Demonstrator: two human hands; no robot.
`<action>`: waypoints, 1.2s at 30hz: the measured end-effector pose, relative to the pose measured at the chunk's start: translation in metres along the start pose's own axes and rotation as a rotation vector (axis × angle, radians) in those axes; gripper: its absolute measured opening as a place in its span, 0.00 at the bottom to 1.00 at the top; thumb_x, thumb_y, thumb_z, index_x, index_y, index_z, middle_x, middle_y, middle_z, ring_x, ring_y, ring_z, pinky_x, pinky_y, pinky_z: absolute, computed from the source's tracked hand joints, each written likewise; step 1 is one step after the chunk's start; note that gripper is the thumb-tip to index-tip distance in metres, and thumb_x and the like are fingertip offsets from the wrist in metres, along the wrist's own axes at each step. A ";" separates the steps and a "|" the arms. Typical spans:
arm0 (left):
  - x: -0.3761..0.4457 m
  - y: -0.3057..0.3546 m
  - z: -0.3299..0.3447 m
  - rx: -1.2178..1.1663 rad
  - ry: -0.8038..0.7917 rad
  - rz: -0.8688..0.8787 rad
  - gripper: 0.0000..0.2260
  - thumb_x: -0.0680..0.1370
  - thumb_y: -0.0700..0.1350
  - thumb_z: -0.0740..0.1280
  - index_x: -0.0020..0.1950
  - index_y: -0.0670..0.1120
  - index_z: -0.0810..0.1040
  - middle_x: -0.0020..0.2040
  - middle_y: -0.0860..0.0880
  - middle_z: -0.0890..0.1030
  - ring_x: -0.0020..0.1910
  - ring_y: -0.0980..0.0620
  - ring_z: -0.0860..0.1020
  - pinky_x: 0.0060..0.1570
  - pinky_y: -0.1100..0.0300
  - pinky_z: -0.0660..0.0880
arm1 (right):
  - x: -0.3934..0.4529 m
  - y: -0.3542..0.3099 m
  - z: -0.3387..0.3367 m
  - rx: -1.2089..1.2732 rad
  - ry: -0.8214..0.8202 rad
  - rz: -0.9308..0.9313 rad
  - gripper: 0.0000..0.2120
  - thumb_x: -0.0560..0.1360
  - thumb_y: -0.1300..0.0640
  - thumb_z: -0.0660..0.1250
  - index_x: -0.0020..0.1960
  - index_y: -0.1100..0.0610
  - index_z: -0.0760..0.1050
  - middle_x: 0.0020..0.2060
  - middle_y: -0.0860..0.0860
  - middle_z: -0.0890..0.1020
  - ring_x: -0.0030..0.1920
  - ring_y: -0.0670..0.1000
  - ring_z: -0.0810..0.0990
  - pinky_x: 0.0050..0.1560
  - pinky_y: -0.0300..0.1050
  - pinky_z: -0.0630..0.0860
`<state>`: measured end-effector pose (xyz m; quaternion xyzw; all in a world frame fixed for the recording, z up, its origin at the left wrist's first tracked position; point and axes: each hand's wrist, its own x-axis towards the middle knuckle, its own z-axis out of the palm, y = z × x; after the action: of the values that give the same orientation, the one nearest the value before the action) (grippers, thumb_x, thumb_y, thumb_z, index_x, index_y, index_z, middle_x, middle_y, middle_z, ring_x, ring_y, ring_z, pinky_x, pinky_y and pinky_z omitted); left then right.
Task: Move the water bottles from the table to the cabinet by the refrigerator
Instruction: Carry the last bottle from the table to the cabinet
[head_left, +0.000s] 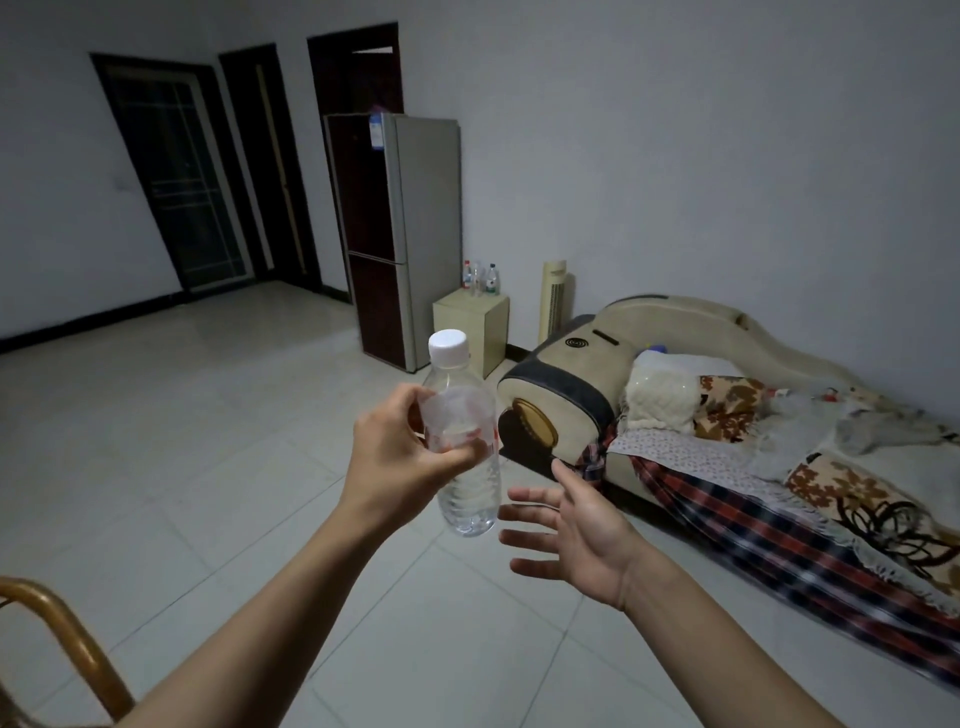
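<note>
The left hand (397, 449) is holding a clear bottle (462, 441) upright in the air above the tiled floor (208, 441), its fingers and thumb curling round the upper body just below the white cap (448, 347). The bottle is looking nearly empty, with a red-and-white label partly hidden by the fingers. The right hand (576, 530) is hovering just beside the bottle's base, palm turned toward it, its fingers spreading wide and gripping nothing; it is not touching the bottle. Across the room, a small pale cabinet (470, 325) is standing just beside the tall refrigerator (400, 234), and several other bottles (480, 278) are sitting upright on its top. A slim tower fan (555, 299) is standing against the wall near the cabinet. A sofa (727, 415) draped with plaid and flowered cloths is lying along the right wall. A wooden chair arm (57, 623) is showing at the lower left corner.
</note>
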<state>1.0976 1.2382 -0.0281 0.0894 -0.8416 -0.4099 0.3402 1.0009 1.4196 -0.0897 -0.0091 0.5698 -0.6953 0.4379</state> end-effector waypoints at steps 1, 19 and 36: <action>0.010 -0.010 0.001 -0.002 0.001 0.000 0.23 0.64 0.50 0.82 0.54 0.47 0.78 0.46 0.53 0.82 0.43 0.57 0.80 0.39 0.70 0.77 | 0.013 -0.005 0.003 -0.008 0.001 0.001 0.30 0.80 0.36 0.54 0.62 0.59 0.77 0.60 0.59 0.82 0.54 0.60 0.81 0.52 0.57 0.78; 0.227 -0.172 0.005 -0.021 -0.042 0.020 0.22 0.63 0.52 0.81 0.50 0.49 0.77 0.45 0.54 0.82 0.43 0.60 0.80 0.39 0.73 0.75 | 0.239 -0.109 0.066 -0.116 0.085 -0.009 0.29 0.80 0.35 0.55 0.62 0.58 0.77 0.55 0.58 0.82 0.55 0.59 0.81 0.49 0.54 0.78; 0.482 -0.266 0.105 0.074 -0.009 -0.021 0.23 0.63 0.51 0.82 0.53 0.47 0.77 0.46 0.57 0.81 0.42 0.63 0.80 0.40 0.68 0.79 | 0.494 -0.274 0.010 -0.141 -0.013 -0.025 0.28 0.79 0.34 0.54 0.62 0.55 0.77 0.58 0.56 0.83 0.58 0.58 0.81 0.53 0.55 0.79</action>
<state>0.6333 0.9247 -0.0329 0.1091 -0.8567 -0.3823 0.3285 0.5376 1.0962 -0.1072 -0.0516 0.6145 -0.6588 0.4309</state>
